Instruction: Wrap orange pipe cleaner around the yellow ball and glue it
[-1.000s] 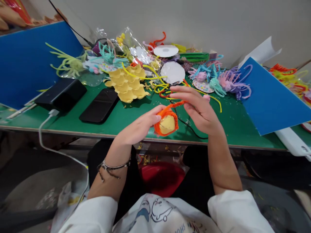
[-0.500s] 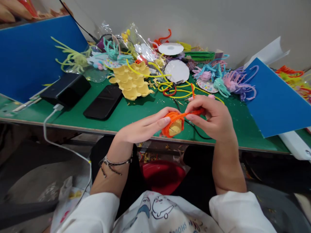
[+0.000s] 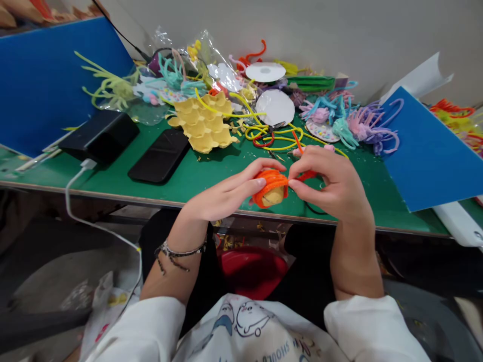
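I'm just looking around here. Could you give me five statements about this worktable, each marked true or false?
1. The left hand holds a yellow piece wrapped in an orange strand. True.

2. The right hand lies open and flat. False: its thumb and a finger pinch the orange strand.

3. The black phone lies between the black box and the yellow tray. True.

4. The white cable is plugged into the phone. False: it runs into the black box.

5. The bracelet is on the right wrist. False: it is on the left.
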Demonstrator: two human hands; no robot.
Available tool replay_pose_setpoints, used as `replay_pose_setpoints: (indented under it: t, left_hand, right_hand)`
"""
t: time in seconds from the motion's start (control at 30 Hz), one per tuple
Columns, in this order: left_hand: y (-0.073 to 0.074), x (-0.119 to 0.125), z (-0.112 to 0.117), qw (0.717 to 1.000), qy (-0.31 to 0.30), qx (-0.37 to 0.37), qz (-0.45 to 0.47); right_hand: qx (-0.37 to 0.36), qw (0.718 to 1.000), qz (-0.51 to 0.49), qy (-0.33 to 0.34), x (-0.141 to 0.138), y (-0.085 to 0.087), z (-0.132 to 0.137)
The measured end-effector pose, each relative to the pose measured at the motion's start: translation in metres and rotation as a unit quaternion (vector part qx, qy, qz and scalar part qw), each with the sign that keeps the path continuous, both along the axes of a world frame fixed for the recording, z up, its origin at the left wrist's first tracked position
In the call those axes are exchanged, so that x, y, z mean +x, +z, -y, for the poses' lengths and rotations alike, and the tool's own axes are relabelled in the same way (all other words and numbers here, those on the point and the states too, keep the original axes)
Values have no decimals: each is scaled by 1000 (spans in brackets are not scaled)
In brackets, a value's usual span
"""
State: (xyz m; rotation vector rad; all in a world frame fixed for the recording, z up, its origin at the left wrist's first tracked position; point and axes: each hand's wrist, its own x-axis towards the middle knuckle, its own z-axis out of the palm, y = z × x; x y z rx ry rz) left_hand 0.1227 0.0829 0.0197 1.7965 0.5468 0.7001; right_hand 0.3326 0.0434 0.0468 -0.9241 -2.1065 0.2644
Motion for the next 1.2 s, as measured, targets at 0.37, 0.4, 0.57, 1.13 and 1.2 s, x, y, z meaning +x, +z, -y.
replay_pose_setpoints:
  t: [0.37, 0.4, 0.57, 1.13, 1.2]
  left_hand:
    - [-5, 2, 0, 999, -36, -16, 16]
    - [-5, 2, 0, 999, -38, -17, 14]
    - [-5, 2, 0, 999, -39, -14, 13]
    - [-9, 3, -2, 994, -38, -60, 83]
    - [-8, 3, -1, 993, -13, -82, 89]
  right_hand:
    - [5, 1000, 13, -8, 2, -1, 0]
    - [5, 1000, 14, -8, 3, -1, 0]
    - [0, 1000, 23, -15, 3, 1, 2]
    - [-11, 999, -37, 4, 12, -6, -2]
    - [-5, 1000, -29, -1, 11, -6, -2]
